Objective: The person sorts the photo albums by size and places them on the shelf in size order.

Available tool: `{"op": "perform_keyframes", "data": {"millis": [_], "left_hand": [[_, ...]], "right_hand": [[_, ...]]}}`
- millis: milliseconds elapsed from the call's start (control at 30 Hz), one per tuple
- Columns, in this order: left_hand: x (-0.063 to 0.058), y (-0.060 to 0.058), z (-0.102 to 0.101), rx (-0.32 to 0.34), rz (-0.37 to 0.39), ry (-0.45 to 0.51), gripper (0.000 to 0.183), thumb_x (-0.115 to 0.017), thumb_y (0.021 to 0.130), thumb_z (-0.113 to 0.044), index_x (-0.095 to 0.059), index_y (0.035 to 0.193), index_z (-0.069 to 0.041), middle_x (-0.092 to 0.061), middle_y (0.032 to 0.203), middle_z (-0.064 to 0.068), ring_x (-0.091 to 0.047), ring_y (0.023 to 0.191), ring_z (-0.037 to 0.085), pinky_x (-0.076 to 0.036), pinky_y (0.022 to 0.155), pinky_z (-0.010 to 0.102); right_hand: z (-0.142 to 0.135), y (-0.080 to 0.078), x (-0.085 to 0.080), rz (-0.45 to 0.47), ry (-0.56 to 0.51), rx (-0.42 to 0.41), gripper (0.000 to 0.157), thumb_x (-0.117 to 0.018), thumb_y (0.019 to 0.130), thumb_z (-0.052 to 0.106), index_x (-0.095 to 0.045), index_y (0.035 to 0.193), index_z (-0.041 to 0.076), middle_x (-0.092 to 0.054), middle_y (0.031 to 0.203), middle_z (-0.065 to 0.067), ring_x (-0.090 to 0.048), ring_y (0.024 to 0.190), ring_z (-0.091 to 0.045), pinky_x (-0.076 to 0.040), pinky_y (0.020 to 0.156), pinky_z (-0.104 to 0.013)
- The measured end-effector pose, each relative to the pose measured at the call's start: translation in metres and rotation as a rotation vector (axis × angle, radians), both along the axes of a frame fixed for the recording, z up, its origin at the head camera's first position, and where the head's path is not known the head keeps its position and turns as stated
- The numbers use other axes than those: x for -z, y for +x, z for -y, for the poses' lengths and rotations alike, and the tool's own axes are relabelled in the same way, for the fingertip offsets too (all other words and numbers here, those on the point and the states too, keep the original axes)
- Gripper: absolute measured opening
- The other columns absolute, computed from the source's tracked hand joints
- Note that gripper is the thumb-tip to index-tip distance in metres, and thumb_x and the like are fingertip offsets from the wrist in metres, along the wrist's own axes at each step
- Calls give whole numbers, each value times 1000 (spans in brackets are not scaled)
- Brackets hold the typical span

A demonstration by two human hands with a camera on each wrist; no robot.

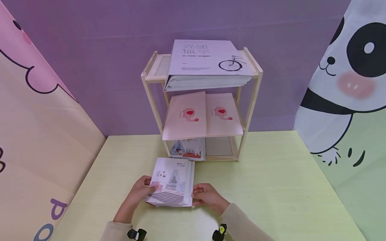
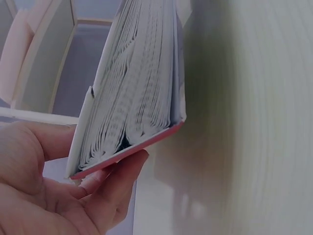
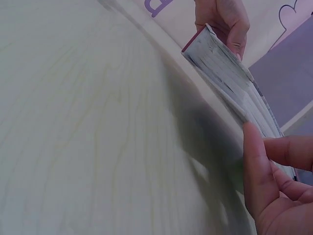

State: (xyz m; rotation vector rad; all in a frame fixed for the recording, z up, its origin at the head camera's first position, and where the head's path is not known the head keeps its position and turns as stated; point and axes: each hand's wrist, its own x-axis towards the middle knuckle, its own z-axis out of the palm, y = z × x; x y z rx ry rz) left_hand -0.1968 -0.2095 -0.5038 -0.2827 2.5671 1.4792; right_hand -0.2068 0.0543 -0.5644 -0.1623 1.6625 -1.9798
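Observation:
A thick photo album [image 1: 169, 180] with a pale cover showing a white pyramid shape is held low over the table, in front of the shelf rack. My left hand [image 1: 144, 189] grips its left, spine side, thumb on the front cover and fingers underneath. In the left wrist view the stacked page edges [image 2: 142, 78] and red spine edge [image 2: 132, 154] show. At the opposite side, my right hand [image 1: 209, 195] has thumb and curled fingers on the album's edge. The right wrist view has those fingertips [image 3: 252, 132] close together at the cover's corner.
A small wooden rack [image 1: 251, 107] stands at the back. On top lies a large album [image 1: 199, 62] with a bicycle picture; two pink elephant albums [image 1: 187, 125] [image 1: 223, 125] overlap on the middle shelf. Another album [image 1: 188, 149] lies on the bottom shelf, left side.

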Motion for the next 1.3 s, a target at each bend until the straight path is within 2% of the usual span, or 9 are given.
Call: {"op": "perform_keyframes", "data": {"millis": [267, 433, 667, 900, 1133, 1300], "left_hand": [[1, 1, -15, 30, -41, -47, 37, -66, 80, -2, -50, 110, 11, -56, 97, 18, -53, 86, 26, -43, 69, 29], [3, 1, -23, 30, -79, -39, 36, -66, 79, -1, -51, 109, 11, -57, 96, 18, -53, 84, 25, -43, 68, 29], [5, 4, -34, 14, -70, -31, 34, -67, 81, -2, -51, 109, 9, -56, 95, 16, -52, 81, 23, -42, 66, 28], [6, 6, -44, 12, -106, -28, 34, -68, 80, -2, -52, 108, 8, -58, 94, 16, -53, 76, 21, -43, 65, 28], [5, 9, -54, 30, -146, -43, 33, -68, 80, -3, -52, 108, 8, -59, 92, 15, -53, 73, 19, -43, 63, 28], [4, 9, -62, 44, -160, -12, 32, -69, 81, -4, -53, 107, 6, -59, 92, 13, -53, 71, 17, -45, 60, 28]], "right_hand": [[-16, 2, -3, 7, -6, -5, 20, -55, 85, -12, -54, 104, -16, -62, 80, -3, -62, 71, -13, -55, 60, -26], [-24, 3, -5, -1, 3, -2, 21, -56, 85, -11, -54, 105, -16, -63, 80, -2, -62, 72, -13, -56, 62, -26], [-37, 2, -2, -9, 19, -1, 22, -56, 85, -10, -54, 106, -16, -62, 81, -3, -62, 72, -12, -55, 62, -25], [-47, 5, -7, -25, 33, -3, 24, -56, 86, -8, -53, 108, -17, -62, 83, -3, -62, 72, -11, -55, 61, -24], [-58, 7, -10, -44, 49, -1, 24, -57, 86, -7, -53, 107, -17, -60, 84, -3, -61, 74, -12, -55, 61, -25], [-67, 7, -11, -50, 48, 0, 25, -57, 86, -7, -52, 109, -18, -61, 85, -2, -61, 75, -11, -55, 62, -25]]}}
